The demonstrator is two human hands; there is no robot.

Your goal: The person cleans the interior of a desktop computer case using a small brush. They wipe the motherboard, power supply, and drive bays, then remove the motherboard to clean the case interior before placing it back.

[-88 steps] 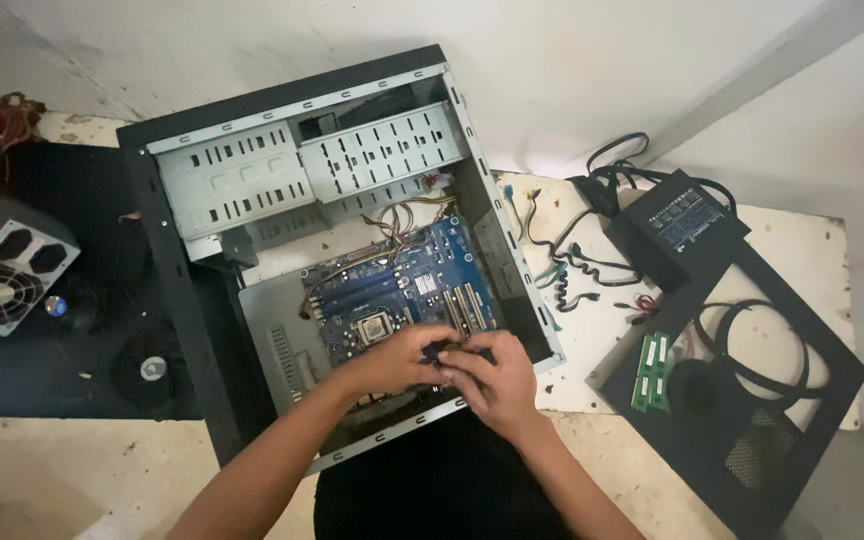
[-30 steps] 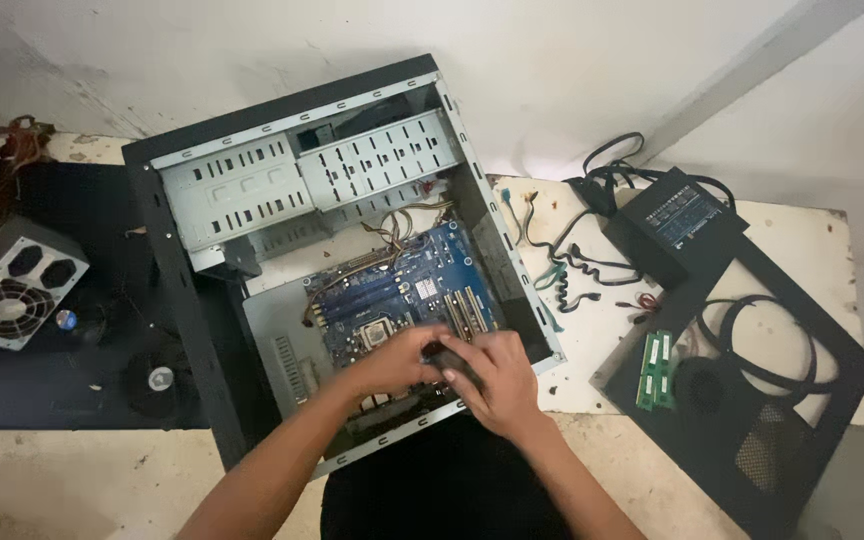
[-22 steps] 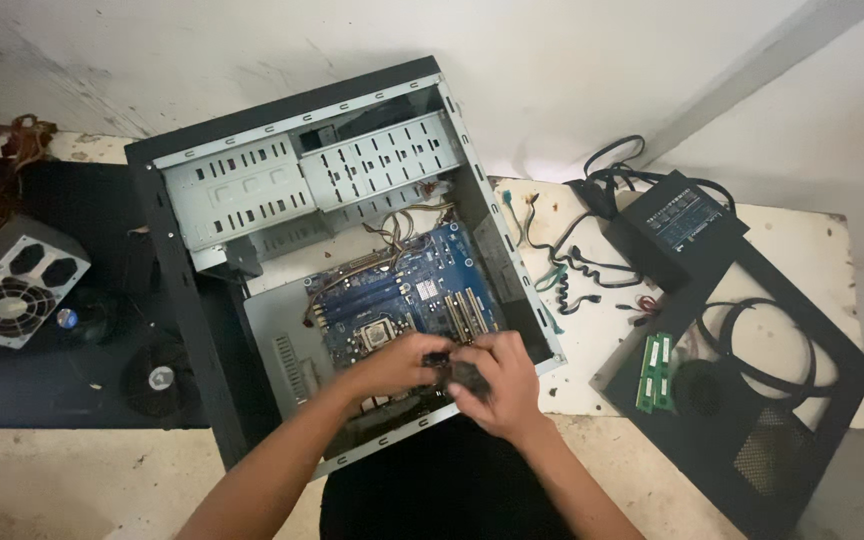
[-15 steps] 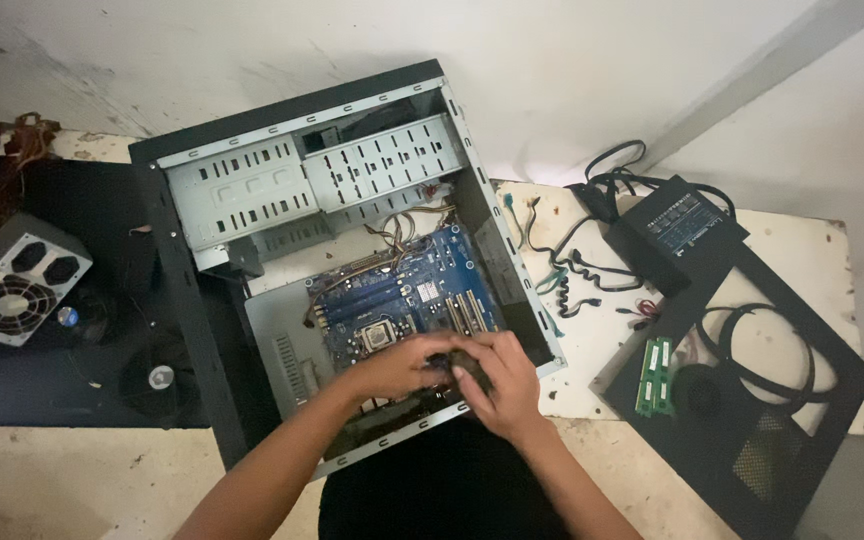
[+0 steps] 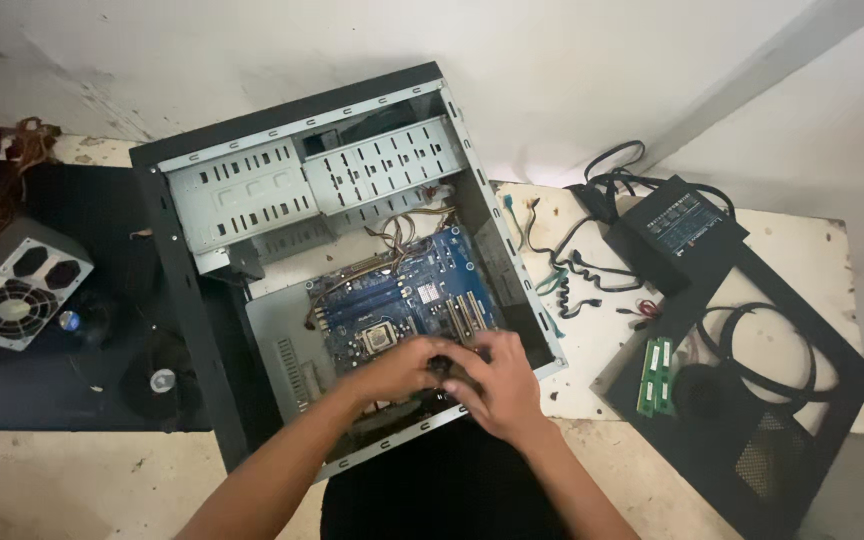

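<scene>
An open black computer case [image 5: 187, 300] lies on its side with a blue motherboard [image 5: 402, 295] inside. Both of my hands are down over the near edge of the motherboard. My left hand [image 5: 392, 368] and my right hand [image 5: 497, 385] are closed together around a small dark part [image 5: 444, 367]. What the part is cannot be made out, as my fingers hide most of it. Silver drive cages [image 5: 302, 185] fill the far end of the case.
A grey power supply with a fan [image 5: 17, 298] sits at the left. A black power supply [image 5: 677, 232] with loose cables lies at the right. A black side panel [image 5: 752, 400] holds two green memory sticks [image 5: 655, 362] and a coiled cable.
My hands have stayed over the near edge of the motherboard, shifting only slightly around the small dark part. The view has drifted a little.
</scene>
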